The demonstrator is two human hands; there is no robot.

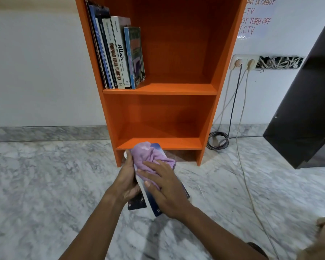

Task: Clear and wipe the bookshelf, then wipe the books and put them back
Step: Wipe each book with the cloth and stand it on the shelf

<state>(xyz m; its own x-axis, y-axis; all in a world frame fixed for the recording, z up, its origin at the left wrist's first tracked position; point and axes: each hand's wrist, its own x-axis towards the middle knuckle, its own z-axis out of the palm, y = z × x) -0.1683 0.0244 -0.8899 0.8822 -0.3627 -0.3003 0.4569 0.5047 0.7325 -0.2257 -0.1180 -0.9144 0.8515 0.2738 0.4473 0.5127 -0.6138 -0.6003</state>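
Note:
An orange bookshelf point(159, 89) stands against the wall. Several books point(118, 53) lean upright at the left of its upper shelf; the lower shelf is bare. In front of the shelf's base, my left hand point(127, 180) grips a dark blue book point(150, 201) by its left edge, holding it above the floor. My right hand point(165, 188) presses a purple cloth point(150, 156) flat onto the book's cover. Another dark book point(137, 203) lies on the floor beneath, mostly hidden by my hands.
The floor is grey-white marble point(45, 184). A double wall socket point(244, 62) to the right of the shelf feeds cables that coil on the floor point(218, 140). A dark cabinet point(304, 113) stands at the far right. A handwritten notice point(257, 17) hangs on the wall.

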